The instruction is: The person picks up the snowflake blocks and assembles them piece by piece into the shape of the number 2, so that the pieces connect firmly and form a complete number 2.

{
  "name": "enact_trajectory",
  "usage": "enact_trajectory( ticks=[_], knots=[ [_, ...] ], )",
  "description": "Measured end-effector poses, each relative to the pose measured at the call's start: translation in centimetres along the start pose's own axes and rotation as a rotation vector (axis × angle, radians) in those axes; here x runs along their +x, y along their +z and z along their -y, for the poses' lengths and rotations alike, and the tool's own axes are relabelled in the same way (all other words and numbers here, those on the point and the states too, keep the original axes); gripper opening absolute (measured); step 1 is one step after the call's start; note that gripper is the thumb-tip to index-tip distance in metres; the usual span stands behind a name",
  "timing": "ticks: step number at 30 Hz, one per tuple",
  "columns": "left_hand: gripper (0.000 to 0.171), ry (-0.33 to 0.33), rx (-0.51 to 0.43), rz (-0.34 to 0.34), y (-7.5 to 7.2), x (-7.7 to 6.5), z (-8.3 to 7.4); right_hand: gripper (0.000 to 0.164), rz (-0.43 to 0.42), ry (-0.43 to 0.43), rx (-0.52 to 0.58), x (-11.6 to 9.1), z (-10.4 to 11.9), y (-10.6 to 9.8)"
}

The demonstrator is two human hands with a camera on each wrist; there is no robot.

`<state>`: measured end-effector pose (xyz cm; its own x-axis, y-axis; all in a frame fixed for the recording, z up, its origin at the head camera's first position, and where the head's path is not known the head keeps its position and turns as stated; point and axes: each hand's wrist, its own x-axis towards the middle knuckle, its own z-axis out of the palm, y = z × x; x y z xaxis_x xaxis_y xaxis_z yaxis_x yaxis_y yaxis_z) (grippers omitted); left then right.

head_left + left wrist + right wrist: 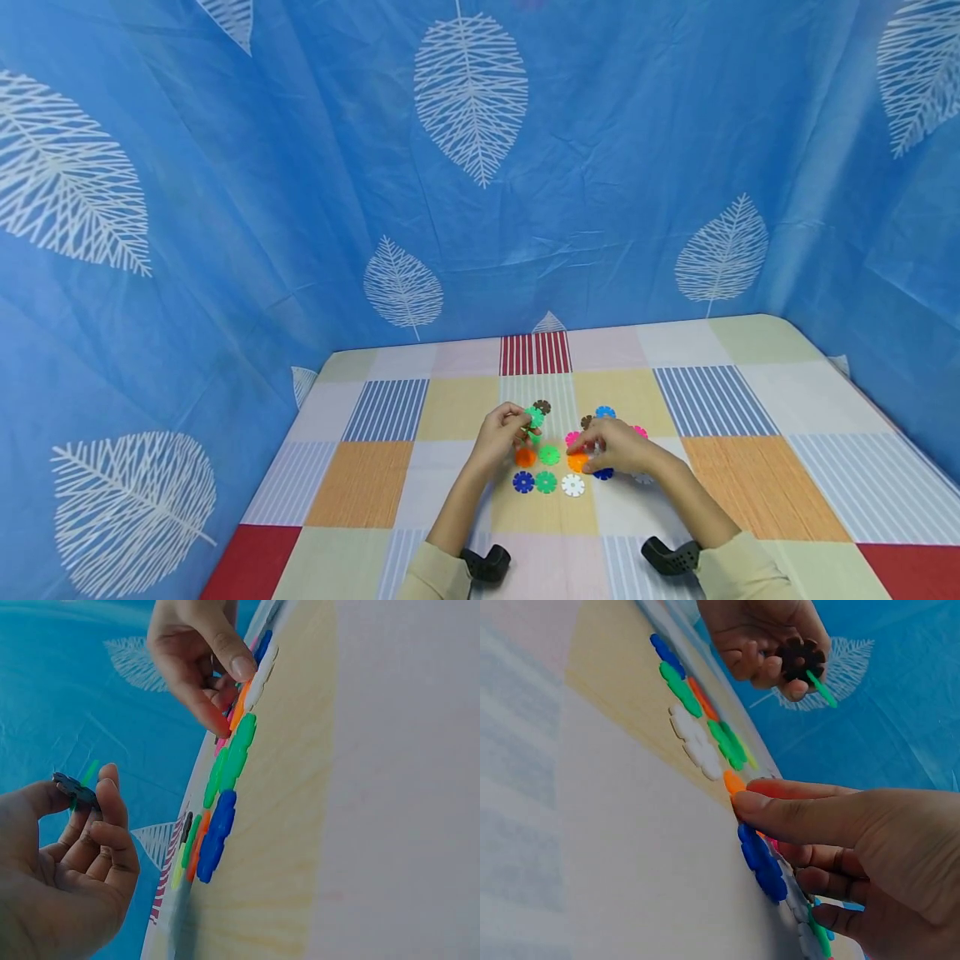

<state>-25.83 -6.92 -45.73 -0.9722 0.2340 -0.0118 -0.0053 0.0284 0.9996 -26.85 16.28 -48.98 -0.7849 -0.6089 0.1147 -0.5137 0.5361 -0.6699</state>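
My left hand [498, 437] is raised above the table and pinches a brown notched plastic disc [801, 658] between thumb and fingers. A bright green notched disc [823, 690] is slotted into the brown one, seen edge-on in the right wrist view. Lower and to the right, my right hand [621, 445] has its thumb and forefinger at an orange disc [733, 782], pinching its edge close over the tabletop. Beside those fingertips lie a dark blue disc [762, 862] and a white disc [573, 485].
More notched discs lie around both hands: green [546, 482], dark blue [523, 482], another orange [525, 457], and light blue [605, 412]. Beneath them is a patchwork tablecloth [360, 483]. Blue leaf-print curtains [570, 167] hang behind the table and at both sides.
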Motion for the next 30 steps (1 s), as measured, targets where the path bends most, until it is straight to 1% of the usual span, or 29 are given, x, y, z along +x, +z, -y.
enact_trajectory(
  ticks=[4, 7, 13, 15, 16, 18, 20, 23, 26, 27, 29, 30],
  knots=[
    [0.012, 0.004, -0.015, -0.003, 0.1, 0.2, 0.2, 0.024, -0.03, 0.021, -0.002, 0.1, -0.1, 0.3],
    [0.013, 0.004, -0.037, -0.003, 0.1, 0.5, 0.8, 0.027, -0.089, 0.04, 0.032, 0.2, 0.0, 0.3],
    [0.012, 0.009, -0.053, -0.005, 0.3, 1.3, 2.4, 0.017, -0.323, 0.043, 0.189, 0.7, 1.2, 0.3],
    [0.011, 0.03, -0.06, 0.001, 0.4, 1.3, 2.6, 0.013, -0.382, 0.039, 0.223, 0.9, 1.6, 0.3],
    [0.012, 0.045, -0.061, 0.009, 0.5, 1.3, 2.5, 0.013, -0.399, 0.036, 0.236, 1.0, 1.9, 0.3],
    [0.013, 0.079, -0.071, 0.029, 0.6, 1.2, 2.5, 0.011, -0.417, 0.023, 0.248, 1.0, 2.4, 0.4],
    [0.013, 0.13, -0.074, 0.058, 0.7, 1.2, 2.5, 0.01, -0.426, 0.008, 0.262, 1.0, 3.3, 0.2],
    [0.012, 0.156, -0.095, 0.087, 0.8, 1.0, 2.3, 0.008, -0.42, -0.01, 0.291, 0.7, 4.9, -0.1],
    [0.01, 0.121, -0.104, 0.097, 0.9, 1.0, 2.1, 0.006, -0.415, -0.037, 0.298, 0.4, 6.1, -0.4],
    [0.01, 0.095, -0.111, 0.095, 1.0, 1.0, 2.1, 0.006, -0.42, -0.047, 0.293, 0.4, 6.2, -0.4],
    [0.009, 0.067, -0.109, 0.097, 1.0, 1.1, 2.0, 0.005, -0.443, -0.088, 0.262, 0.5, 6.2, -0.2],
    [0.008, 0.056, -0.11, 0.099, 1.0, 1.1, 2.0, 0.006, -0.46, -0.101, 0.249, 0.6, 5.8, 0.0]
  ],
)
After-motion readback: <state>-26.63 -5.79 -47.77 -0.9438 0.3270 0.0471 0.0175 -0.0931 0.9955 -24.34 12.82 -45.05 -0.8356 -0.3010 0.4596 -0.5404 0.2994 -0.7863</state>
